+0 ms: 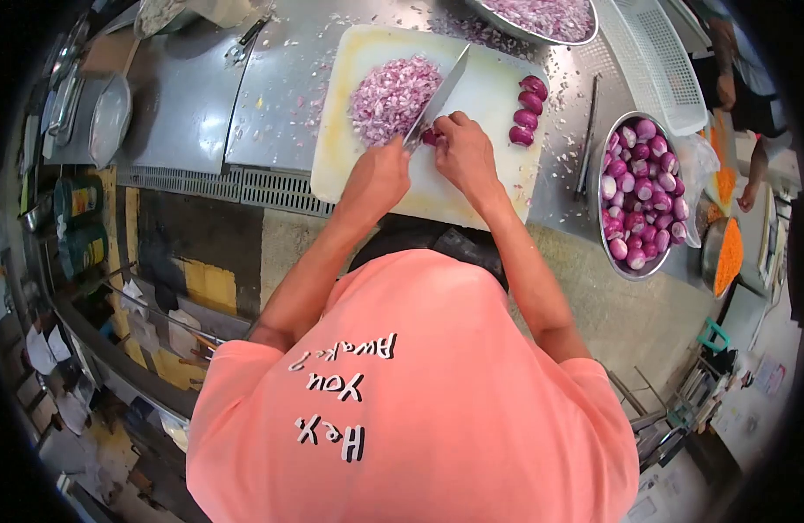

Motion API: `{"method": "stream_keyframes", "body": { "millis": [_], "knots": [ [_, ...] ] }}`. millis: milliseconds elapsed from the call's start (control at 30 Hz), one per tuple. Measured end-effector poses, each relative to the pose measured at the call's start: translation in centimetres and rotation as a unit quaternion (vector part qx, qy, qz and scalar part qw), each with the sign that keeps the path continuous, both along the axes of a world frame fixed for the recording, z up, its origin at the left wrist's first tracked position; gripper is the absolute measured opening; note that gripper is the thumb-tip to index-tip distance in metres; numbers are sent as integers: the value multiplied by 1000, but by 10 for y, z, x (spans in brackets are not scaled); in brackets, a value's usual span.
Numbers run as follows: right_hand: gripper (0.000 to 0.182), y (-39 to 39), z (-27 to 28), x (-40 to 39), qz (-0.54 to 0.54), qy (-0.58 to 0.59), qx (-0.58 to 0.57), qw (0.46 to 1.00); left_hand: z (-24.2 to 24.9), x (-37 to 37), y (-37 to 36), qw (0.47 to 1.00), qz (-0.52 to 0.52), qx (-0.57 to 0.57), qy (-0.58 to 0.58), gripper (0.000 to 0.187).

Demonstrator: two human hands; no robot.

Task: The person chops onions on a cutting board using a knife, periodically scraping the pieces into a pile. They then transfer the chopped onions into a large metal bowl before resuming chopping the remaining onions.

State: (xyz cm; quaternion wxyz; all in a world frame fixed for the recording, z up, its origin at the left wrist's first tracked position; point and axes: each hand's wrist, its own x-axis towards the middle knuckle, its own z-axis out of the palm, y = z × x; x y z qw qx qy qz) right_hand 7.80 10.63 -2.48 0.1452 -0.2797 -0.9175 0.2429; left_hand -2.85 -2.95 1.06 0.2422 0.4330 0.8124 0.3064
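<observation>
My left hand is closed around the handle of a large knife, whose blade slants up and right over a white cutting board. Just right of the blade, the bent fingers of my right hand hold a small purple onion piece against the board. Chopped onion lies in a heap left of the knife. Toward the board's right edge, several peeled purple onions sit in a short column.
A metal bowl of whole peeled onions stands at the right, near a white plastic basket. Another bowl of chopped onion is at the top. A dark rod lies beside the board. A person's arm shows at far right.
</observation>
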Motion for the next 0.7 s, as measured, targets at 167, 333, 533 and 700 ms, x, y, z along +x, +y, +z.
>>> {"method": "stream_keyframes", "body": {
  "millis": [167,333,533,700],
  "knots": [
    [20,3,-1,-1,14,15,3,1000,1,5,-4,999,11,-50,-15,19],
    [23,3,2,5,18,17,-7,1000,10,6,-4,999,-1,-22,-29,19],
    [24,1,-6,3,9,35,11,999,0,5,9,999,-6,-36,4,19],
    [21,2,-5,5,10,35,-6,999,9,10,2,999,4,-42,-10,21]
  ]
}}
